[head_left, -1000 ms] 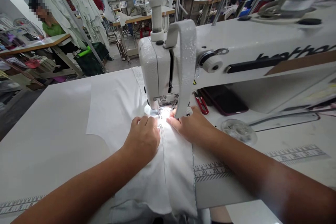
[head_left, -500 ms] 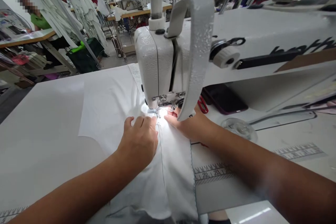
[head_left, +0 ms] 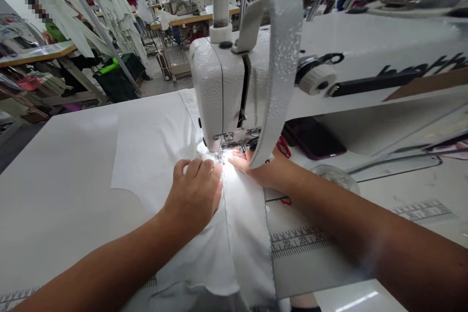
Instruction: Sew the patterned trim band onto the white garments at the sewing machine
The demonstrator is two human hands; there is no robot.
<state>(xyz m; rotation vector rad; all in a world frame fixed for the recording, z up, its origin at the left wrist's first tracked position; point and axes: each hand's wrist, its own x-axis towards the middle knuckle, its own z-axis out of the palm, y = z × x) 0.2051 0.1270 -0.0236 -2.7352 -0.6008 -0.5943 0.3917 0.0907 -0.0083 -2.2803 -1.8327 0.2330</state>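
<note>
White fabric [head_left: 246, 224] with a stitched seam line and an overlocked right edge lies under the presser foot [head_left: 222, 157] of a white sewing machine [head_left: 208, 92]. My left hand [head_left: 195, 187], its fingers curled together, presses on the fabric just left of the seam, close in front of the foot. Right of the needle, my right hand [head_left: 268, 168] reaches in behind the white curved lever [head_left: 283, 68]. Its thumb and fingers come together beside the foot, in the bright lamp light. The lever hides part of that hand, so what it pinches is unclear.
A dark phone [head_left: 316, 139] and red-handled scissors [head_left: 283, 147] lie under the machine arm. A clear bobbin-like disc [head_left: 336, 178] is beside my right forearm. Ruler tape [head_left: 300, 242] runs along the table. Behind are hanging white garments [head_left: 120, 14], other worktables and a person in green.
My right fingertips have shifted slightly beside the needle, and my right forearm has lifted a little, showing more of a small red loop below it. The view has moved slightly; the fabric lies nearly the same.
</note>
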